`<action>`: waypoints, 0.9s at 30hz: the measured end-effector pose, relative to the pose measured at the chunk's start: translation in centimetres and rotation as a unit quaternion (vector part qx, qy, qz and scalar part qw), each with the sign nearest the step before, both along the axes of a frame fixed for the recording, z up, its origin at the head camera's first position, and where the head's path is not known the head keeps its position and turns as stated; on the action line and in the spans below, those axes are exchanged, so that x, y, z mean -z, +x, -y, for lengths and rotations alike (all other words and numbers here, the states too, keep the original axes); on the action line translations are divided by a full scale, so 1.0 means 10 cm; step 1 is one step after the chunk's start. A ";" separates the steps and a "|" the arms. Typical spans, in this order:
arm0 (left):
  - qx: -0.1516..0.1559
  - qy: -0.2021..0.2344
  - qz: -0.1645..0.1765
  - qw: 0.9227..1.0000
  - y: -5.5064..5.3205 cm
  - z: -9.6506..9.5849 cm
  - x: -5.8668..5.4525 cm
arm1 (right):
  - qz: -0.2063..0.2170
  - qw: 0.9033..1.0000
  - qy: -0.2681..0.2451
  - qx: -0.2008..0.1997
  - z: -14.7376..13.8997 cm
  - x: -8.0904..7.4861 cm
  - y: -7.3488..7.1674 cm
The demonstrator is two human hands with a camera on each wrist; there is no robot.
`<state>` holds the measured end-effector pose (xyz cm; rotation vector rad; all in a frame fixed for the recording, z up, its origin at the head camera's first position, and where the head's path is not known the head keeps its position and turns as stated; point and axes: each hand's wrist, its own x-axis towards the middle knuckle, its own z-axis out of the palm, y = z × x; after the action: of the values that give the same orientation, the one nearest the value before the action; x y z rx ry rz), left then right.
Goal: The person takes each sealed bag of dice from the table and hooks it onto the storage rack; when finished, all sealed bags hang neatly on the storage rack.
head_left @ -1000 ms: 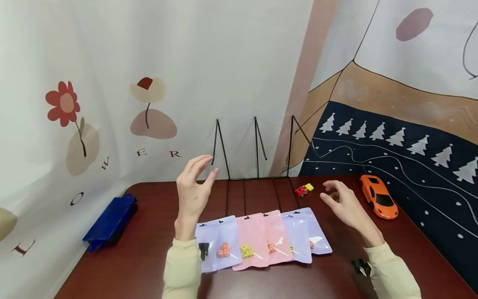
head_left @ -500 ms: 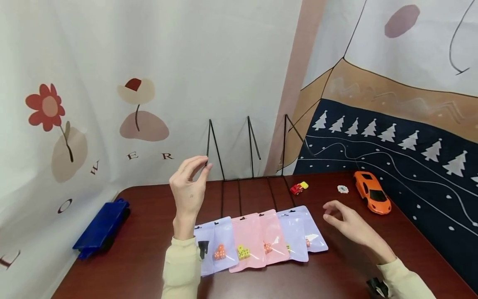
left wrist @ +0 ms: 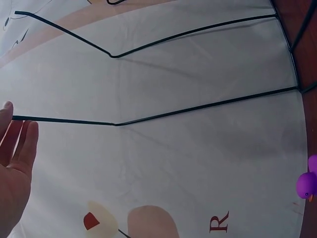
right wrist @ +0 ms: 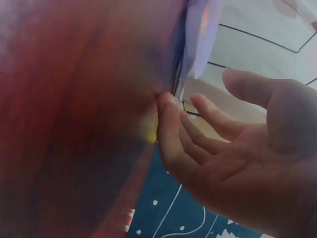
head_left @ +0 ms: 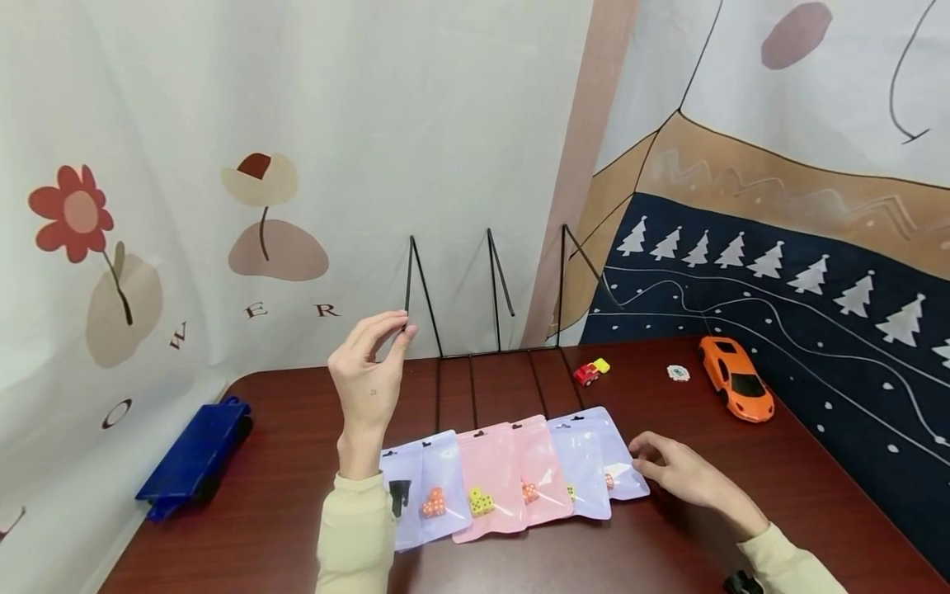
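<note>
At the left prong of a black wire rack [head_left: 499, 353], my left hand [head_left: 367, 384] pinches the prong's free end between thumb and fingers. The left wrist view shows that prong [left wrist: 64, 120] running from the fingertips back to the rack. My right hand [head_left: 686, 472] is low at the right edge of the outermost lilac zip bag [head_left: 619, 450], fingers loosely bent and thumb apart from the bag. In the right wrist view the fingertips reach the edge of the lilac bag [right wrist: 203, 54]; a firm hold does not show. Overlapping lilac and pink bags [head_left: 497, 474] contain small dice.
A blue toy [head_left: 195, 458] lies at the left table edge. At the back right are a red and yellow toy car [head_left: 591, 372], a white chip [head_left: 679, 373] and an orange toy car [head_left: 736, 379]. A purple toy duck [left wrist: 307, 186] shows beside the rack.
My left hand has closed its thumb and fingers on the prong's end. The right hand has moved down and left to the bags, uncovering the white chip.
</note>
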<state>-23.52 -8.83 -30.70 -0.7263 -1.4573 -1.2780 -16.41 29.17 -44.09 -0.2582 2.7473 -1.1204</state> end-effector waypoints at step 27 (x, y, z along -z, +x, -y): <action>-0.007 -0.014 -0.020 1.000 -0.22 0.12 0.20 | -0.031 0.996 -0.024 0.079 -0.09 -0.10 -0.02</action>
<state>-25.72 -10.00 -32.69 -0.7550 -1.4475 -1.2276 -16.59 30.04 -43.07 -0.0834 2.8413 -1.2368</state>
